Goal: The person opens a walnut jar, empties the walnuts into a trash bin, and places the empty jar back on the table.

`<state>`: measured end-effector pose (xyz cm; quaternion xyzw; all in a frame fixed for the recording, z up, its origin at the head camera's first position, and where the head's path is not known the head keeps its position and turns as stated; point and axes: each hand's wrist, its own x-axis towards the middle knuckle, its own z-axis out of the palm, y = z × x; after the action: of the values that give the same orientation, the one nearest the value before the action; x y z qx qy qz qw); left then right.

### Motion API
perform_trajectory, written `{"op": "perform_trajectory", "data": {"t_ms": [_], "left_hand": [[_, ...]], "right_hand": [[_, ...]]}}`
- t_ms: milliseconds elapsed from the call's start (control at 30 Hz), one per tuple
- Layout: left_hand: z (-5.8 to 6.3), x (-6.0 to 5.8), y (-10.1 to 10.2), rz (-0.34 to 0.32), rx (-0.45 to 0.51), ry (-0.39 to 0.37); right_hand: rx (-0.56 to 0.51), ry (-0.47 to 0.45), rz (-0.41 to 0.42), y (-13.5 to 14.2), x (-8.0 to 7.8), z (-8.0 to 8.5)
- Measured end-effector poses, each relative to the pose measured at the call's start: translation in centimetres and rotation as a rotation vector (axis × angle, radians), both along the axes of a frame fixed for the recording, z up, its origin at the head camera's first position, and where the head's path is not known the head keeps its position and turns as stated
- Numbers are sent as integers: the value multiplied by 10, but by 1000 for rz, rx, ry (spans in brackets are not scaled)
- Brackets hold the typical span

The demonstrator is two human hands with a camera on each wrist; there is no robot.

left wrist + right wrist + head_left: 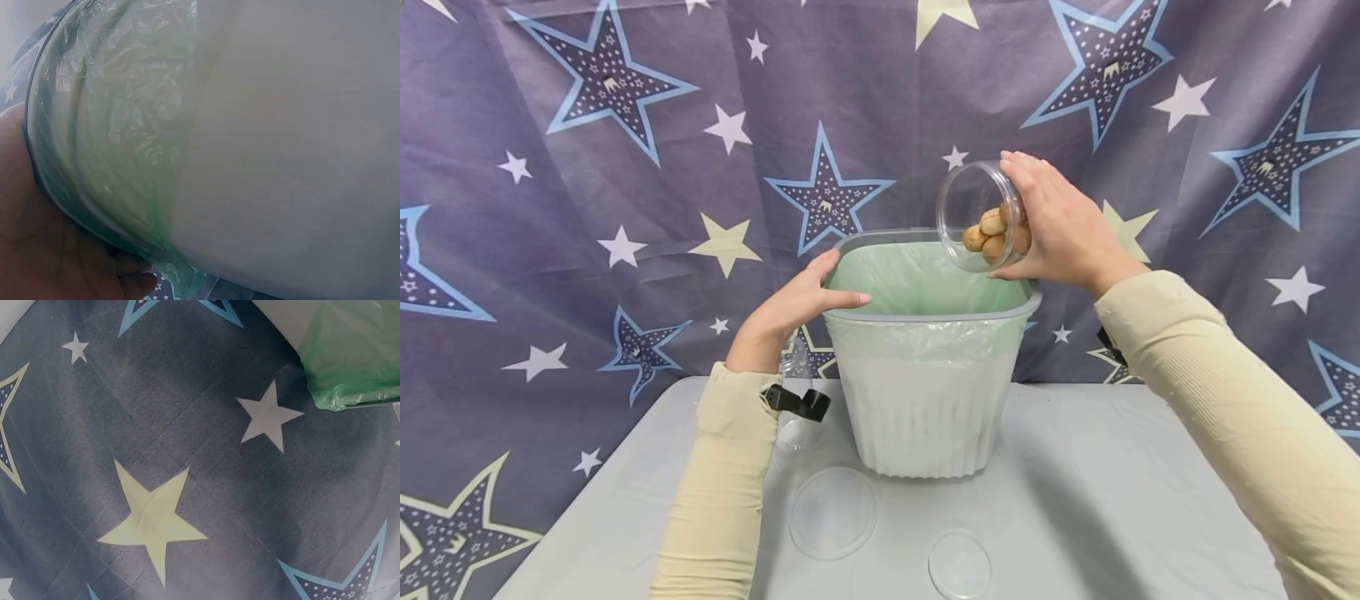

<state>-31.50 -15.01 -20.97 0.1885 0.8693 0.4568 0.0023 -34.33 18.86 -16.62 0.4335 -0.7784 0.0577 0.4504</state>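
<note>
A white ribbed trash bin [925,400] with a grey rim stands on the table, lined with a pale green bag [887,267]. My left hand [793,304] rests at the left corner of its rim, thumb and fingers fairly straight; the left wrist view shows that hand [56,250] against the bagged edge. My right hand [1067,225] holds a clear plastic jar [958,196] above the bin's right side. The jar is tipped on its side, mouth leftward, with several walnuts [992,222] lying inside. The right wrist view does not show the right hand.
Two clear round lids lie in front of the bin, a larger lid [833,512] and a smaller lid [960,565]. Partly behind the left wrist stands another clear container [797,433]. A star-patterned cloth [655,167] hangs behind the white table [1112,467].
</note>
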Motion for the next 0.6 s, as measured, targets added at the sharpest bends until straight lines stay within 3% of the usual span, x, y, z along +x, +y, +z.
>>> {"op": "perform_trajectory", "data": {"t_ms": [600], "left_hand": [[-1,-3,0,-2,19,-1]], "right_hand": [[29,20,-16,7,2,1]]}}
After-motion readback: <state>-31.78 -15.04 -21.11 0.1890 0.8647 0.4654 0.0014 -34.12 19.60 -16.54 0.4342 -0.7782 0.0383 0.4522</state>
